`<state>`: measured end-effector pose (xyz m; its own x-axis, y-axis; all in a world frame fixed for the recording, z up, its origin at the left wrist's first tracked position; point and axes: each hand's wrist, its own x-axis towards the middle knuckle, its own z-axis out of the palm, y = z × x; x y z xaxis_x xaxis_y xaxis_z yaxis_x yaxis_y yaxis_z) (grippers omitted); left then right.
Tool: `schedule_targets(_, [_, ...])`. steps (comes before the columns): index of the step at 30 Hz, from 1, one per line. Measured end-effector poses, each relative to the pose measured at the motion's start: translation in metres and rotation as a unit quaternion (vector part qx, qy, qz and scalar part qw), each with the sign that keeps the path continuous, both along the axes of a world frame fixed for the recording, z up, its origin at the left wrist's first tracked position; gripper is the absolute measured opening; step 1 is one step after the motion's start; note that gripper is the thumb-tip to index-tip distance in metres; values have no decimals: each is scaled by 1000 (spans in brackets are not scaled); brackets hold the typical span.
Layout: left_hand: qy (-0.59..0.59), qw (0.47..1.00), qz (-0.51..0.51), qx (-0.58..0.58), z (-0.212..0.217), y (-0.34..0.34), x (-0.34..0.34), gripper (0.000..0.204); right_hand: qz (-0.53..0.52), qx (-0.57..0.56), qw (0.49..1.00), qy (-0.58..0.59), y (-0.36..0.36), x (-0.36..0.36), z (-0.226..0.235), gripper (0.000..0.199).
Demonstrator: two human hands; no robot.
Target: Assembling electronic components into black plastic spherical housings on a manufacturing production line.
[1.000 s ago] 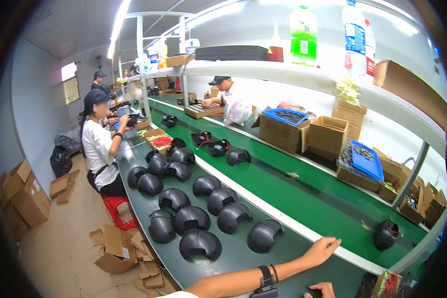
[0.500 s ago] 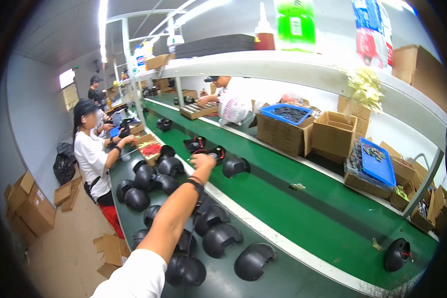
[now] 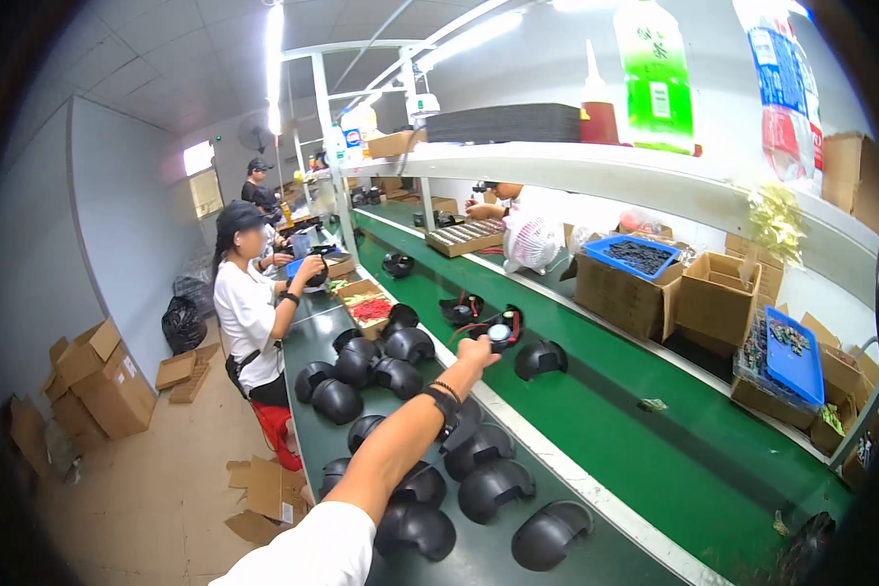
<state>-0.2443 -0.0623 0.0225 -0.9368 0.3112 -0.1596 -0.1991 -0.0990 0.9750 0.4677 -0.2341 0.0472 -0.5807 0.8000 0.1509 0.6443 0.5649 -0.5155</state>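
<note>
- Head view: the left hand [image 3: 479, 350], arm stretched out, closes its fingers on a round black fan part [image 3: 499, 333] with red wires, lying on the green conveyor belt [image 3: 596, 410] just beyond the black helmet shells [image 3: 400, 371] (right hand out of sight).
- Step, as I judge it: picking up the part; next it needs a lift clear of the belt.
- Half a second earlier the hand was short of the part; now it touches it.

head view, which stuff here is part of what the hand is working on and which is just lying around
In hand:
- left hand, reaching out over the belt
- round black fan part with red wire at its fingertips
- green conveyor belt

Lying about:
- black curved shells on the near bench
- cardboard boxes
- blue trays
- bottles on the shelf
</note>
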Motion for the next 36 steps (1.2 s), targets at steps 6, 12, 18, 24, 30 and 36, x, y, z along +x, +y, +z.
schedule_targets(6, [-10,949,-288,127,61,-89,205,81,-71,-146,962,219,5,-44,-13,63])
schedule_targets(12, [-45,880,-460,108,74,-231,416,81,-4,-319,789,526,-14,-125,12,87])
schedule_targets(18, [79,866,-475,134,35,-298,495,92,-92,-305,747,584,-21,-122,17,94])
schedule_targets(24, [345,760,-544,-84,20,-336,451,41,-33,-194,925,324,-4,-50,20,108])
schedule_targets(30, [417,775,-473,-40,84,-316,459,37,40,-147,975,159,-30,-43,20,116])
schedule_targets(36, [512,738,-438,-28,56,-279,460,30,82,-110,980,142,-42,-56,17,117])
